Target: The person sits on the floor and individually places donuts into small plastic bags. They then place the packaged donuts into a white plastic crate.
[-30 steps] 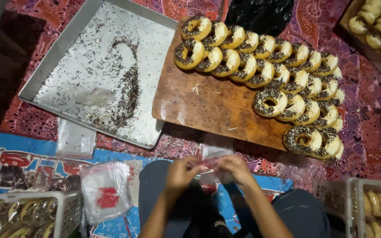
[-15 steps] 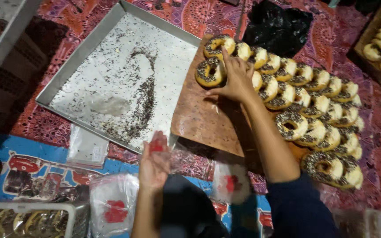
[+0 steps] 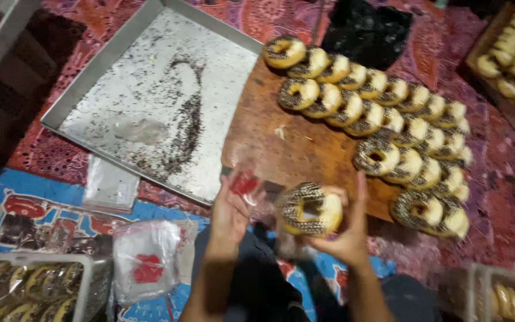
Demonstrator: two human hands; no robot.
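Chocolate-sprinkled donut point(image 3: 311, 209) sits in the right hand point(image 3: 344, 229), fingers curled partway round its edge from below and behind, thumb side up, held just in front of the near edge of the wooden board point(image 3: 287, 149). Left hand point(image 3: 230, 209) pinches a small clear plastic bag point(image 3: 248, 185) with a red mark, fingers closed on it, just beside the donut; bag mouth is blurred, can't tell if it's open. Both forearms come up from the bottom edge, close together, wrists bent inward toward each other over the person's lap. Wooden board carries rows of sprinkled donuts point(image 3: 382, 119), overlapping, running toward the right. Metal tray point(image 3: 90, 77) lies left of the board, touching it, scattered with loose dark sprinkles. Stack of clear bags point(image 3: 147, 259) with red marks rests on the patterned mat near the left forearm; another flat clear sheet point(image 3: 111, 185) lies just below the tray. Crate of packed donuts point(image 3: 25, 289) is cut off at bottom left, another crate point(image 3: 508, 295) cut off at bottom right. Black bag point(image 3: 365, 30) beyond the board, top cut off. Whole view motion-blurred, fingertip detail hard to make out.
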